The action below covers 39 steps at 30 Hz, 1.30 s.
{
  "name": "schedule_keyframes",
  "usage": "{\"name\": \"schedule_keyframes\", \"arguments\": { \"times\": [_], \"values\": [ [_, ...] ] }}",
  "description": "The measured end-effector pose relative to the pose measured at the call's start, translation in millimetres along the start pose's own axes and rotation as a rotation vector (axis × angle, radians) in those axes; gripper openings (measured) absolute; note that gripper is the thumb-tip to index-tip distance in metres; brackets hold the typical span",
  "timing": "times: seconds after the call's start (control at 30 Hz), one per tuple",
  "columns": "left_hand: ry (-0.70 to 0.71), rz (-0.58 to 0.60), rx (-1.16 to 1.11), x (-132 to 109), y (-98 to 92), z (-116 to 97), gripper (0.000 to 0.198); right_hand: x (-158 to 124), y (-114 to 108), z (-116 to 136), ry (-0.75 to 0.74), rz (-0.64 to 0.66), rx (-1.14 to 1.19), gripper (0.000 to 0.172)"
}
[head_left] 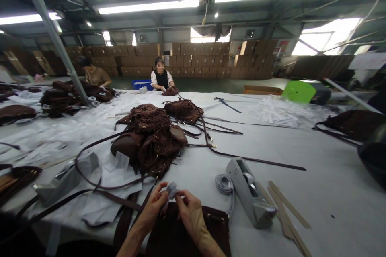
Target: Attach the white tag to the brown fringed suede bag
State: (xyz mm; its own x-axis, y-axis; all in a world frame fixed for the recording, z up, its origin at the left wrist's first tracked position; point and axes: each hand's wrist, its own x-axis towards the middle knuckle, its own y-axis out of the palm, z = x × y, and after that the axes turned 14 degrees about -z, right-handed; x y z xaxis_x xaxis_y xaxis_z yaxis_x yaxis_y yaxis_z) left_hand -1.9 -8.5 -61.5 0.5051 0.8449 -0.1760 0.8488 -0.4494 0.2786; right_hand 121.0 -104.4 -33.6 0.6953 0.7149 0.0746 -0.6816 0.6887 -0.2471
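Between the fingertips of my left hand [156, 202] and my right hand [190, 211] is a small grey-white wrapped piece [172, 188], too small to tell exactly. Both hands pinch it, the left from its left side and the right from its right. Below them lies a dark brown suede bag [187, 237] with a gold ring on its upper right edge, partly covered by my forearms. Just beyond, a heap of brown fringed bags [150, 136] with long straps rests on the white table [256, 144].
To the right stand a grey tape dispenser [251, 192], a coiled grey ribbon [224, 184] and several tan strips [286, 213]. White sheets [113, 176] and a strap loop lie left. Across the table one person [162, 76] handles a brown bag; another person [95, 74] sits further left.
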Motion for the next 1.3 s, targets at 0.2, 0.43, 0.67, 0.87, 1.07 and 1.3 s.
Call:
{"name": "schedule_keyframes", "arguments": {
  "times": [0.2, 0.43, 0.67, 0.87, 1.07, 1.3],
  "values": [
    [0.022, -0.014, 0.009, -1, -0.5, -1, 0.052, -2, -18, -16, 0.033, 0.119, 0.105, 0.041],
    [0.008, 0.085, 0.012, -7, 10.5, -13, 0.053, 1, -10, -19, 0.312, -0.017, 0.24, 0.048],
    [0.038, 0.123, 0.025, -8, 10.7, -16, 0.042, -2, 0, -15, 0.361, 0.064, 0.382, 0.058],
    [0.069, 0.126, 0.034, -4, 11.3, -13, 0.043, 4, -10, -21, 0.394, 0.028, 0.352, 0.046],
    [0.018, 0.11, 0.171, 2, 10.0, -10, 0.05, 3, -8, -19, 0.348, 0.058, 0.26, 0.047],
    [0.019, 0.14, 0.173, 4, 11.2, -14, 0.051, 3, -7, -18, 0.33, 0.051, 0.235, 0.048]
  ]
}}
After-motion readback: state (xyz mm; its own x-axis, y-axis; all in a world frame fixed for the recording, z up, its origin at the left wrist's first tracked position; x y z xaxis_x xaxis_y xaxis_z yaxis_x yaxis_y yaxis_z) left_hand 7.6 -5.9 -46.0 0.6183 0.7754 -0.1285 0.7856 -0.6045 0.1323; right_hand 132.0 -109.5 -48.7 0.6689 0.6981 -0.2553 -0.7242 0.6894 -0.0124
